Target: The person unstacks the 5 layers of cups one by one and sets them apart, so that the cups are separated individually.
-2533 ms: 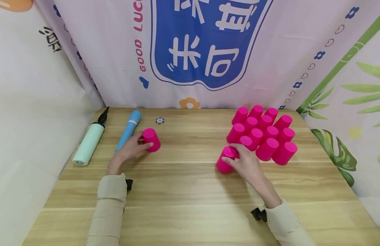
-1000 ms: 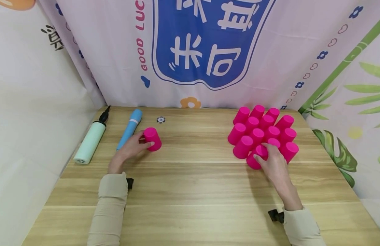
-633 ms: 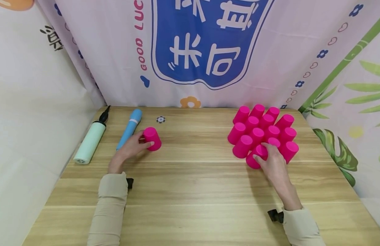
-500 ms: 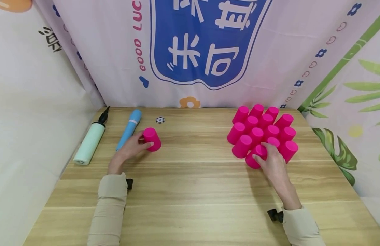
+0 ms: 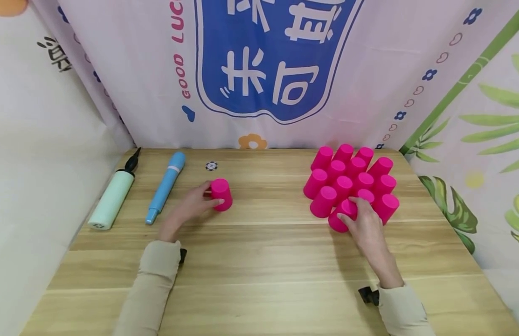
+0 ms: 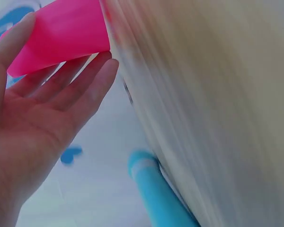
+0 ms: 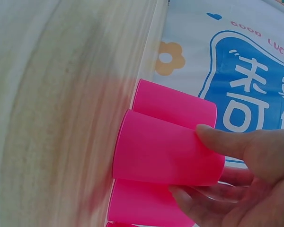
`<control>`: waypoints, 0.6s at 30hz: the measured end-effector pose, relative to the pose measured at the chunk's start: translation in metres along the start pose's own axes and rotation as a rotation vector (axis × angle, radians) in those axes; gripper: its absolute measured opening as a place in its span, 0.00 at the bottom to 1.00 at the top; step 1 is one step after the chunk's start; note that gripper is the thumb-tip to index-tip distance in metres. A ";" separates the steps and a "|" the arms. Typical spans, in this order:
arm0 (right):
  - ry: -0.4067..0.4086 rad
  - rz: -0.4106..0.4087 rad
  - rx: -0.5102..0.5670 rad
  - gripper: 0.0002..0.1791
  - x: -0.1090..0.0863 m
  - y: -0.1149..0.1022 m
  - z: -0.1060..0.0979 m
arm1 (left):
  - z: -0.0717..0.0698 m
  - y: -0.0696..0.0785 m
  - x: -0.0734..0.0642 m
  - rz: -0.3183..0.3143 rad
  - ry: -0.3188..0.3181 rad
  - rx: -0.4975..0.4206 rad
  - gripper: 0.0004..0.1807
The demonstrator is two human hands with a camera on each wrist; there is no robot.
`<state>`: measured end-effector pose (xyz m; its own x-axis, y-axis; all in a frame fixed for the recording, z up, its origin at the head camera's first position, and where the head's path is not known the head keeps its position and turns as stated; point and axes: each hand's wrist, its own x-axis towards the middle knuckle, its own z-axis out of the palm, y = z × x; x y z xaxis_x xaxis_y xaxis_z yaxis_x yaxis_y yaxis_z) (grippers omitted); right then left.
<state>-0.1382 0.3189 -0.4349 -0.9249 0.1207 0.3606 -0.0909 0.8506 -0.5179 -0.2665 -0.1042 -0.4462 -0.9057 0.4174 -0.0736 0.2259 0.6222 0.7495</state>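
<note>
My left hand [image 5: 194, 205] holds an upside-down bright pink cup [image 5: 221, 195] by its side, thumb at the front and fingers behind. In the left wrist view, the thumb and fingers of the left hand [image 6: 42, 113] lie on either side of the pink cup [image 6: 66, 35]. At the right, my right hand [image 5: 366, 228] pinches another pink cup [image 5: 341, 218] at the front of a close cluster of upside-down pink cups [image 5: 322, 203]. The right wrist view shows the thumb and fingers of the right hand [image 7: 255, 170] on that held cup [image 7: 165, 149], with neighbouring cups against it.
A mint-green hand pump [image 5: 111, 200] with a black nozzle lies at the left on the wooden table [image 5: 259, 284]. Beside it is a blue stick [image 5: 164, 189] with a pale band. A poker chip [image 5: 211, 166] lies behind the left cup. A printed cloth [image 5: 259, 70] hangs behind.
My right hand has carried its cup rightward, up against the cluster's front, and stays there. Within the last half second, my left hand and its cup have moved right, away from the blue stick.
</note>
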 end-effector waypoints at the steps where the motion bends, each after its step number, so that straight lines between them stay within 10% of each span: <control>1: 0.006 -0.005 0.002 0.32 0.000 0.000 -0.001 | 0.004 0.006 0.005 0.009 -0.008 -0.007 0.36; 18: 0.027 -0.017 0.016 0.30 -0.001 0.004 0.000 | 0.095 0.104 0.062 0.089 -0.133 0.131 0.34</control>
<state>-0.1375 0.3223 -0.4370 -0.9129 0.1205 0.3899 -0.1122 0.8444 -0.5238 -0.2650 0.0495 -0.4351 -0.8267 0.5530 -0.1040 0.3554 0.6565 0.6654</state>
